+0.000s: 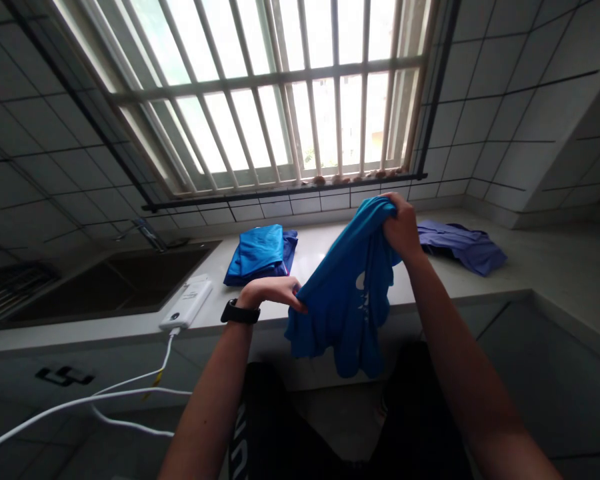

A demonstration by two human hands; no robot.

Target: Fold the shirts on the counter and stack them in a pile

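Forearms (213, 393) forward, right hand (403, 227) above left (275, 291), gripping blue garment (337, 287).

blue garment (333, 293): print (361, 280) unreadable, probably part-hidden by folds | cable (95, 398): cut off left

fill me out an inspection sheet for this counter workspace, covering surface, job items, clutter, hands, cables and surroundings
Surface: pale countertop, with a folded blue stack left of centre and a purple cloth at the right; dark sink set in at the left.
Job's things: blue garment with a white print, held up slantwise, its lower part hanging past the counter's front edge.
Clutter: white device beside the sink.
Hands: left hand pinches the garment's lower side in its fingers; right hand grips its upper end.
Cables: white cable plugged into the device, hanging down in front of the counter.
Surroundings: barred window above; tiled wall around it.
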